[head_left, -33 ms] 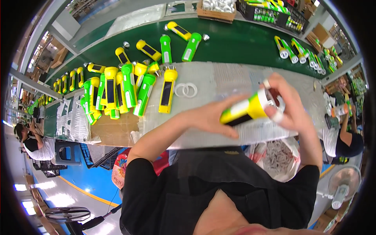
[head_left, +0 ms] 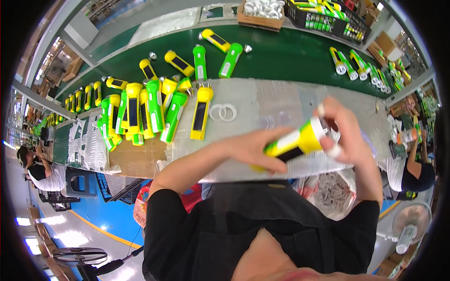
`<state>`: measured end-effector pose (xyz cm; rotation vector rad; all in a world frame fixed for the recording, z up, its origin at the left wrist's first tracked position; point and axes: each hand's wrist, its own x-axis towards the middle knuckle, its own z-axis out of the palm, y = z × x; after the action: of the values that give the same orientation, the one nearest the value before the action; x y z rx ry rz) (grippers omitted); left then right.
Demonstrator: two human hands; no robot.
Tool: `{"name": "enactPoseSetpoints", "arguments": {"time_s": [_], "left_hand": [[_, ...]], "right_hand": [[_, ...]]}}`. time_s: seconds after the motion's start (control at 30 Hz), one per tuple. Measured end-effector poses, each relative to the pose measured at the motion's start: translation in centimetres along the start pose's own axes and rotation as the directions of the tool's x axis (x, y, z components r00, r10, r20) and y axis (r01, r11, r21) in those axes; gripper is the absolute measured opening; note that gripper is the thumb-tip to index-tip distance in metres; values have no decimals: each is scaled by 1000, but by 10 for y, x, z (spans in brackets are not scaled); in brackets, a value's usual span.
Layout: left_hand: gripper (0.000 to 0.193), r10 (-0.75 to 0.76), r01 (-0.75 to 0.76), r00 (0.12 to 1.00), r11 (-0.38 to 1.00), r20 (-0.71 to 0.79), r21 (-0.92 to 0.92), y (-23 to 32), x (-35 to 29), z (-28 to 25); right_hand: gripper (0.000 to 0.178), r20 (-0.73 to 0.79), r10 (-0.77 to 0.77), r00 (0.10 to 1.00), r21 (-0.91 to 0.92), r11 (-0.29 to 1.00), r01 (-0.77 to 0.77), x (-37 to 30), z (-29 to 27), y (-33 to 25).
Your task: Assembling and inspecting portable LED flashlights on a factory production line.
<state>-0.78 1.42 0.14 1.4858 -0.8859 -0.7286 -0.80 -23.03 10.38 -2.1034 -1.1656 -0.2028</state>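
A yellow and green flashlight (head_left: 296, 144) with a dark panel on its side is held over the table, tilted up to the right. My left hand (head_left: 255, 149) wraps round its narrow body. At its wide head, my right hand (head_left: 346, 133) curls its fingers round the silvery-white rim; the fingertips wear white coverings and are blurred. Two white rings (head_left: 223, 112) overlap on the table to the left. Beside them lies a yellow flashlight (head_left: 201, 114), and farther left is a heap of green and yellow flashlights (head_left: 155, 106).
More flashlights (head_left: 230, 60) lie on the green belt (head_left: 281, 51) beyond the table, with another row (head_left: 358, 64) at the right. A box of white rings (head_left: 260, 22) and a black crate (head_left: 311, 20) stand at the back. A bag of grey-white rings (head_left: 332, 194) sits below the table edge.
My right hand has shifted down slightly at the flashlight's head, and more of its rim shows. The flashlight stays in my left hand.
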Motion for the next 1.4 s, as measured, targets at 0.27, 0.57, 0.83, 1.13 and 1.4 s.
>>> {"name": "enactPoseSetpoints", "arguments": {"time_s": [0.27, 0.57, 0.83, 1.13, 1.4], "left_hand": [[71, 181, 336, 901, 288, -395, 897, -58, 100, -147], [55, 446, 240, 822, 295, -356, 925, -76, 133, -193], [61, 472, 166, 786, 462, -400, 871, -56, 119, -146], [66, 458, 85, 710, 698, -535, 711, -54, 65, -54], [90, 394, 65, 585, 849, -709, 525, -45, 8, 0]], "right_hand": [[39, -520, 449, 726, 37, 862, -506, 57, 98, 234], [48, -459, 480, 748, -40, 830, -557, 108, 64, 264], [41, -445, 394, 804, -147, 854, -500, 84, 50, 216], [34, -430, 55, 901, -268, 945, -185, 37, 73, 119], [44, -229, -44, 972, -307, 951, -29, 19, 95, 56]]}}
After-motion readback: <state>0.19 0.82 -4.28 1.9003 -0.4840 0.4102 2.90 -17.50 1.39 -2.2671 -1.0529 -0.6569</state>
